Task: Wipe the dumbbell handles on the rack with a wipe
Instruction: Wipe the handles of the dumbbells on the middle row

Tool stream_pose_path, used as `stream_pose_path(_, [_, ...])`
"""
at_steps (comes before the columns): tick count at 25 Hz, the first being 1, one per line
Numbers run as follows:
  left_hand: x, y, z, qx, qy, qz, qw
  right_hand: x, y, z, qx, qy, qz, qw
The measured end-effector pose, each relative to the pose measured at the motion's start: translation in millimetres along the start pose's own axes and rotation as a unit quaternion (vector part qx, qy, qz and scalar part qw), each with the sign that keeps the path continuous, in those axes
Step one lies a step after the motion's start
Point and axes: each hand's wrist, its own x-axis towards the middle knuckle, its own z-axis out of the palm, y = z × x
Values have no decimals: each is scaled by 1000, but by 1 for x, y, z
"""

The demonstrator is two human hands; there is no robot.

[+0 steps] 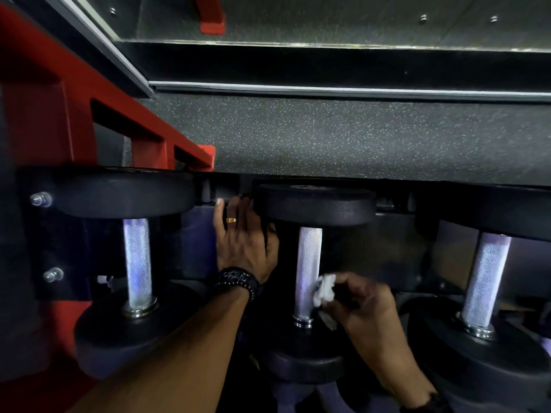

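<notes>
Three dumbbells sit side by side on the black rack (396, 248), each with one knurled silver handle running near to far between black round heads: the left handle (137, 263), the middle handle (308, 272) and the right handle (484, 278). There is one wipe (325, 289) — white, crumpled, a loose corner hanging toward the near end — pressed against the right side of the middle handle, low down near its chrome collar. The right hand (365, 302) pinches the wipe, fingers curled round it. The left hand (243, 239), with straight fingers, a gold ring and a dark bracelet at the wrist, rests against the far head (316, 204) of the middle dumbbell. A red frame (38, 114) stands at far left — speckled floor (357, 135) beyond.
</notes>
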Motion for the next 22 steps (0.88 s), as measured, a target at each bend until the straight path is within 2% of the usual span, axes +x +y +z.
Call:
stream_pose_path(3, [0,0,0,-3,1,0,1000,29,-26,11,95,85,-65,990])
stream_pose_path(5, [0,0,0,-5,3,5,1000,40,-33,12,100,123,-79,984])
stream_pose_path(7, [0,0,1,-8,12,9,1000,31,-16,9,30,83,-64,994])
stream_pose_path(10, [0,0,2,-15,26,12,999,8,12,5,-126,-7,10,992])
stream_pose_path(11, [0,0,2,-16,29,12,999,10,12,4,-111,-9,30,993])
stream_pose_path(13, [0,0,2,-19,29,12,999,26,-9,5,27,22,54,998])
stream_pose_path(15, [0,-1,2,-15,22,12,1000,48,-37,10,160,73,64,982])
stream_pose_path(17, [-1,-3,4,-2,11,16,1000,58,-43,16,193,88,72,975])
stream_pose_path(18, [-1,-3,4,8,5,20,1000,55,-38,17,180,62,90,978])
stream_pose_path(20, [0,-3,4,13,13,22,1000,39,-27,20,165,-45,146,974])
stream_pose_path(22, [0,-2,3,2,22,16,1000,28,-26,16,178,-72,182,964])
